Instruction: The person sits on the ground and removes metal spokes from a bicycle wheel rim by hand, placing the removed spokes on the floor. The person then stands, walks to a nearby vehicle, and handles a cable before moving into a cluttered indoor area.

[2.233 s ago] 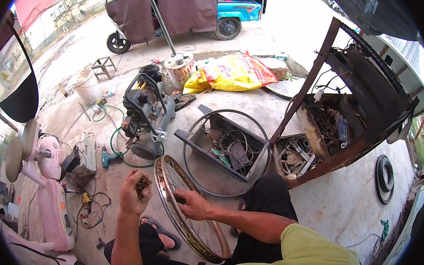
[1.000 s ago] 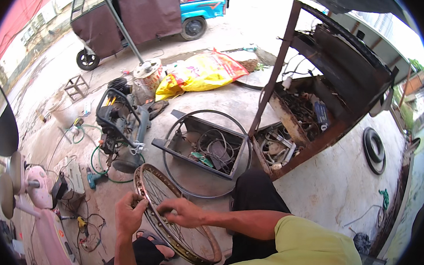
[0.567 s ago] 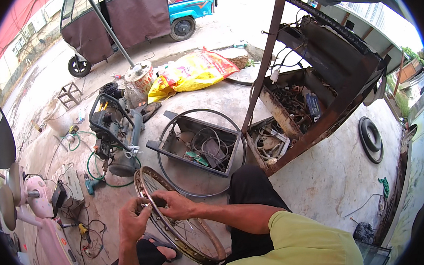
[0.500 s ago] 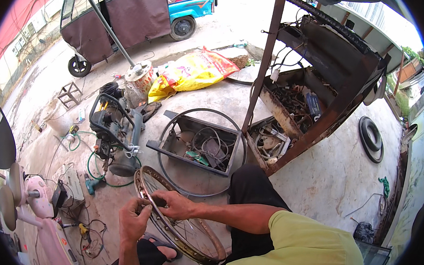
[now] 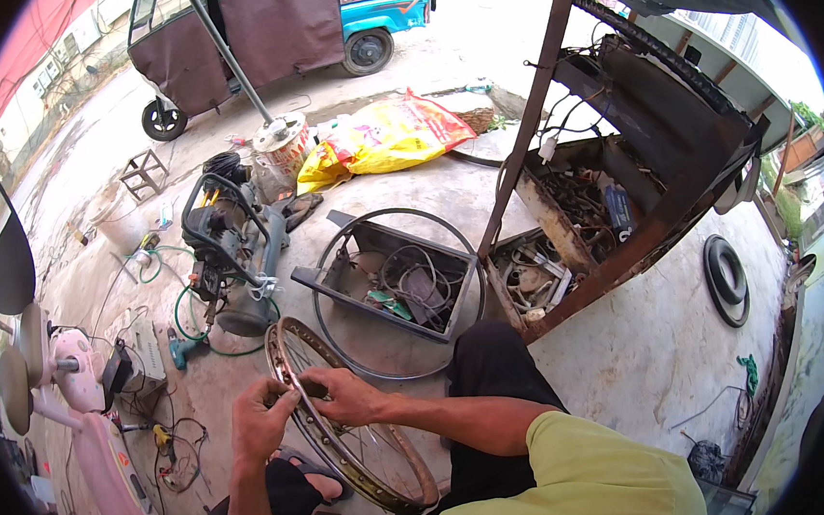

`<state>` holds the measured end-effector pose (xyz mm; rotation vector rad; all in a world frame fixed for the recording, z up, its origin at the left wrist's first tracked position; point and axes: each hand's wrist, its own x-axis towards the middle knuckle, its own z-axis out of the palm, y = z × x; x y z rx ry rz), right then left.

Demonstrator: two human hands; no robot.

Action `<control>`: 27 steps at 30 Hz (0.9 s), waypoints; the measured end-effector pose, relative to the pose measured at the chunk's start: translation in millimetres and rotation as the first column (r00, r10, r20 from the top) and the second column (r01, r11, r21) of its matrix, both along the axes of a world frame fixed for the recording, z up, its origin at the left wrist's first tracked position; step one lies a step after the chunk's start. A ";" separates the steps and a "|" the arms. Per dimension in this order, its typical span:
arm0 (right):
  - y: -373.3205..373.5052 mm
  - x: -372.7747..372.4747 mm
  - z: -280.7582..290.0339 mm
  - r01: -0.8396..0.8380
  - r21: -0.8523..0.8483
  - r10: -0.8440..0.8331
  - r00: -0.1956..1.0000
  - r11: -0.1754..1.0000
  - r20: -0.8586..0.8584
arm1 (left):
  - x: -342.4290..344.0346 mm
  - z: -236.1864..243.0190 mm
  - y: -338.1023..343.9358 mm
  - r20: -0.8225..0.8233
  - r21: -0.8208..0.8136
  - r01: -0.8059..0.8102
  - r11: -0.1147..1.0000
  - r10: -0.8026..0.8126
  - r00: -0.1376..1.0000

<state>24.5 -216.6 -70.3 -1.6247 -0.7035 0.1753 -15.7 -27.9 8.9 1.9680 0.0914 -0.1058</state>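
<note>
A person is sitting on a concrete floor (image 5: 657, 345) with 1 spoked wheel rim (image 5: 386, 468) standing tilted between their knees. The left hand (image 5: 262, 422) is gripping the rim's upper left edge, its fingers curled around the metal. The right hand (image 5: 351, 396) is lying just beside it on the rim's top, its fingers bent and pressing together onto the rim; whether they are pinching a spoke or a small part cannot be told. The 2 hands are nearly touching.

Beyond the rim, 1 bare metal hoop (image 5: 470, 262) is lying flat on the floor, and 1 dark tray (image 5: 332, 285) full of cables and parts is resting across it. To the left of the tray, 1 small engine machine (image 5: 234, 244) is standing with 1 green hose (image 5: 184, 327) looping around it. Behind them, 1 yellow sack (image 5: 383, 139) is lying on the floor. At the right, 1 rusty metal cabinet (image 5: 633, 149) is leaning, its shelves holding tangled scrap. 1 black tyre (image 5: 725, 280) is lying well apart at the far right. At the top, 1 covered 3-wheeled cart (image 5: 245, 41) is parked beside 1 blue vehicle (image 5: 383, 13). 1 pink scooter (image 5: 81, 406) is showing at the lower left.
</note>
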 end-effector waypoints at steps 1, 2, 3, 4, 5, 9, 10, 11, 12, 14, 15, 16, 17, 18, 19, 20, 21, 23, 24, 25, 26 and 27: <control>-0.1 0.0 -0.2 -0.002 0.004 0.002 1.000 1.000 -0.023 | 0.3 -2.4 -0.2 0.010 -0.008 -0.013 1.000 0.013 1.000; -0.2 0.0 -0.4 -0.004 0.009 0.004 0.999 1.000 -0.046 | -0.1 -1.6 0.5 -0.006 -0.006 -0.018 1.000 0.018 1.000; -0.1 -0.2 -1.1 -0.005 0.014 0.006 0.997 1.000 -0.071 | -0.1 2.1 0.0 -0.022 -0.003 -0.022 1.000 0.022 1.000; 0.4 -0.1 -3.3 0.003 0.017 -0.002 0.998 1.000 -0.057 | -0.4 4.2 0.0 -0.039 0.000 -0.026 1.000 0.026 0.999; 1.0 0.1 -6.5 0.011 0.020 -0.011 0.999 1.000 -0.042 | -0.4 3.4 1.7 -0.034 -0.002 -0.003 1.000 0.003 0.999; 1.4 -0.7 -4.4 0.014 0.012 -0.014 1.000 1.000 -0.014 | 0.8 -0.9 2.3 -0.014 -0.035 0.017 0.999 -0.017 1.000; 1.2 -0.5 -5.2 0.000 -0.006 0.000 0.999 1.000 -0.032 | 1.3 -1.7 1.1 -0.009 -0.049 0.006 0.999 -0.006 1.000; 1.0 -0.1 -6.7 -0.014 -0.023 0.013 0.999 1.000 -0.049 | 1.5 -3.9 1.8 0.005 -0.037 0.004 0.999 -0.004 1.000; 0.5 -0.1 -7.4 -0.028 -0.042 0.025 0.997 0.999 -0.068 | 2.0 -6.4 2.5 0.018 -0.027 0.004 1.000 -0.004 1.000; -0.7 0.4 -5.5 -0.039 -0.036 0.036 0.996 0.999 -0.081 | 1.4 -3.8 3.0 0.004 -0.019 0.000 1.000 0.000 1.000; -1.0 0.5 -4.6 -0.044 -0.032 0.041 0.995 0.999 -0.087 | 1.1 2.9 1.9 -0.024 -0.022 -0.002 1.000 0.002 1.000; -0.7 0.0 -3.9 -0.030 -0.014 0.029 0.997 0.999 -0.070 | 0.9 6.4 1.4 -0.052 -0.025 -0.005 1.000 0.004 0.999; -0.4 -0.5 -2.9 -0.016 0.005 0.016 0.998 1.000 -0.053 | 1.2 5.9 1.9 -0.051 -0.030 0.004 1.000 -0.006 0.999; 0.2 -0.8 -2.0 -0.004 0.024 0.005 0.999 1.000 -0.035 | 1.3 5.1 2.9 -0.049 -0.036 0.012 0.999 -0.013 0.999; 0.6 -1.2 -1.3 -0.005 0.019 0.006 1.000 1.000 -0.023 | 1.3 4.6 3.6 -0.047 -0.042 0.019 0.999 -0.021 0.999; 0.8 -1.7 -0.9 -0.006 0.015 0.006 1.000 1.000 -0.011 | 1.0 4.5 3.2 -0.044 -0.042 0.009 0.999 -0.011 0.999; 0.8 -2.0 -0.8 -0.005 0.010 0.005 1.000 1.000 0.001 | 1.1 4.3 1.8 -0.040 -0.043 0.001 0.999 -0.002 0.999; 1.4 -1.6 -5.4 -0.019 0.004 0.019 0.999 1.000 -0.026 | 1.3 5.4 1.3 -0.034 -0.034 -0.002 0.999 0.000 0.999; 1.3 -1.2 -6.6 -0.025 0.002 0.025 0.999 1.000 -0.038 | 1.5 7.8 1.2 -0.030 -0.024 0.005 1.000 -0.006 1.000; 1.5 -2.1 -6.6 -0.017 0.009 0.018 0.999 1.000 -0.032 | 2.0 9.2 1.0 -0.027 -0.014 0.012 1.000 -0.012 1.000; 1.7 -3.6 -5.8 -0.009 0.017 0.010 1.000 1.000 -0.026 | 2.1 7.9 4.0 -0.043 -0.008 0.028 1.000 -0.029 0.999; 1.7 -4.3 -4.7 -0.003 0.024 0.003 1.000 1.000 -0.021 | 1.3 4.9 9.4 -0.059 -0.004 0.044 0.999 -0.044 0.997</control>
